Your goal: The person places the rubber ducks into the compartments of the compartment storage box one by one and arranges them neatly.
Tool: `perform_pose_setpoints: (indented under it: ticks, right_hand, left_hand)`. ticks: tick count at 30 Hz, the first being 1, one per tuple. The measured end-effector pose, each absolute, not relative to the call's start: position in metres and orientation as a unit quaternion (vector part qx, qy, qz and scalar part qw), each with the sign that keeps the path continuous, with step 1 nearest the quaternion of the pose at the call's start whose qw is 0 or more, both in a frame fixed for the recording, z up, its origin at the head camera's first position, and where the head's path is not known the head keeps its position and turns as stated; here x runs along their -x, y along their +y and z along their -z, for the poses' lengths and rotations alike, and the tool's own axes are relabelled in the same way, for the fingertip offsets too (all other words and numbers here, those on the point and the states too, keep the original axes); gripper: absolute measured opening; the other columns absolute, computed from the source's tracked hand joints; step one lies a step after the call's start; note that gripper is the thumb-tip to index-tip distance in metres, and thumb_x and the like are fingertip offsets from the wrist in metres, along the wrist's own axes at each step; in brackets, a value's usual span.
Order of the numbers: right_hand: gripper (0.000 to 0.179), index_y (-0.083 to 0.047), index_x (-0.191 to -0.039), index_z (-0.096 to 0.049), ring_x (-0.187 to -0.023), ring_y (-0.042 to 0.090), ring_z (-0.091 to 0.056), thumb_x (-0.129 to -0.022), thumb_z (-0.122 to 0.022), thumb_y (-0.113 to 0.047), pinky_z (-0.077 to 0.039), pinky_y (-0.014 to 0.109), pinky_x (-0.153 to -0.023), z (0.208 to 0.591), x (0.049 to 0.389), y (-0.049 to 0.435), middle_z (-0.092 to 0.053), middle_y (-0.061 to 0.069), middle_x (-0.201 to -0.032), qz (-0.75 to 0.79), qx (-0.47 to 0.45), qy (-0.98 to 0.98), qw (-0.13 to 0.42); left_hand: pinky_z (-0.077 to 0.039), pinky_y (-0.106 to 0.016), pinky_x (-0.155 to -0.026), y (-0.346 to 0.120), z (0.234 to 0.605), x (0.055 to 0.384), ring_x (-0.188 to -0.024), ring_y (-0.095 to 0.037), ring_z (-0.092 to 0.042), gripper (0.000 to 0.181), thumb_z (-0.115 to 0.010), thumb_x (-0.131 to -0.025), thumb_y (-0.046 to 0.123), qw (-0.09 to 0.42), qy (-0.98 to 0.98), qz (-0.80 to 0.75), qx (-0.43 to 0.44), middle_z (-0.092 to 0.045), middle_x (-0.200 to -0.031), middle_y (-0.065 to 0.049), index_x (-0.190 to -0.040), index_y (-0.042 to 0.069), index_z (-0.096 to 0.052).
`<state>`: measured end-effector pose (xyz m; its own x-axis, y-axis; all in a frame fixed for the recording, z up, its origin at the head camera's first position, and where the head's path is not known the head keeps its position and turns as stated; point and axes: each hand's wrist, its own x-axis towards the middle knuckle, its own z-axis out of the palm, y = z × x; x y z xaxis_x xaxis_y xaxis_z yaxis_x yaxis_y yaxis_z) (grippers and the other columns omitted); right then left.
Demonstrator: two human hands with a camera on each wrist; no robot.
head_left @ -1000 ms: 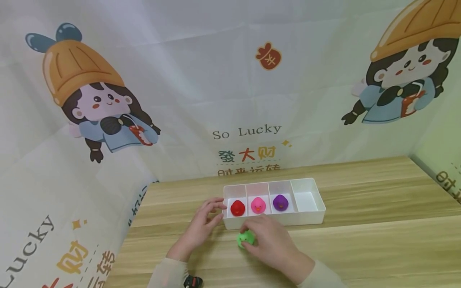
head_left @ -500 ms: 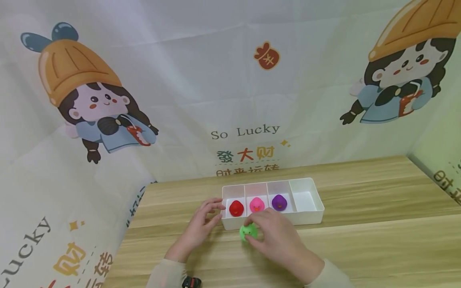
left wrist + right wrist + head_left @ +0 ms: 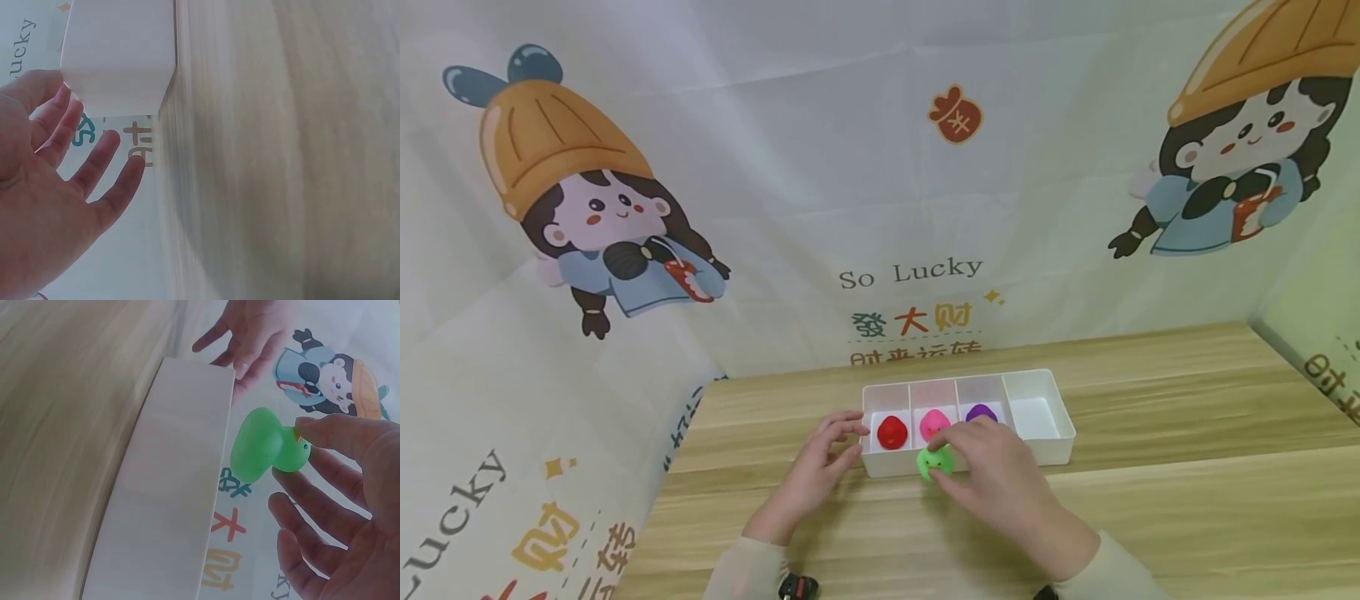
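Note:
A green rubber duck hangs by its head between the thumb and fingers of my right hand, raised to about the height of the box's front wall. The white box has a row of compartments. In it sit a red duck, a pink duck and a purple duck, one per compartment; my right hand partly covers the purple one. The rightmost compartment holds nothing. At the box's left end is my left hand, its fingers loosely spread and its fingertips right at the rim.
The box stands on a wooden table that meets a printed cloth backdrop behind and at both sides. A dark band shows at the left wrist.
My right hand has lifted the green duck off the table and carried it up and to the right, towards the box. The left hand has stayed at the box's left end.

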<state>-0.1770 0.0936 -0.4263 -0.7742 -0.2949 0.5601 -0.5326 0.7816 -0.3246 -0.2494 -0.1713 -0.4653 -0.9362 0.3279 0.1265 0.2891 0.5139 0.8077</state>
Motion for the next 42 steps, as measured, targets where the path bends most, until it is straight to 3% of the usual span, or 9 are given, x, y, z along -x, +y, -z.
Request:
perform_pose_setpoints:
  ticks: [9,24,42]
  right_hand:
    - [0.028,-0.018,-0.095,-0.074,-0.092,0.015,-0.067,-0.074,-0.093,-0.020,-0.057,0.034,-0.083,0.421,0.178,0.104,-0.076,-0.008,-0.092,-0.256,-0.207,-0.910,0.253]
    - [0.027,-0.016,-0.097,-0.075,-0.084,0.012,-0.064,-0.076,-0.091,-0.017,-0.054,0.035,-0.076,0.421,0.185,0.129,-0.073,-0.007,-0.086,-0.266,-0.175,-0.912,0.257]
    - [0.025,-0.013,-0.104,-0.075,-0.092,0.026,-0.070,-0.082,-0.087,-0.015,-0.059,0.044,-0.077,0.424,0.192,0.167,-0.078,0.003,-0.099,-0.282,-0.128,-0.923,0.226]
  left_hand:
    - [-0.049,-0.061,-0.103,-0.172,0.466,0.249,-0.126,-0.038,-0.054,0.017,-0.063,-0.102,0.006,0.022,0.876,-0.449,-0.174,-0.051,-0.153,-0.008,-0.118,0.010,-0.068]
    - [-0.050,-0.060,-0.101,-0.172,0.465,0.249,-0.124,-0.035,-0.054,0.018,-0.063,-0.102,0.007,0.017,0.877,-0.443,-0.185,-0.052,-0.152,-0.008,-0.119,0.006,-0.067]
    - [-0.050,-0.061,-0.100,-0.171,0.467,0.250,-0.124,-0.037,-0.055,0.015,-0.064,-0.101,0.006,0.009,0.873,-0.453,-0.182,-0.053,-0.151,-0.010,-0.115,0.008,-0.069]
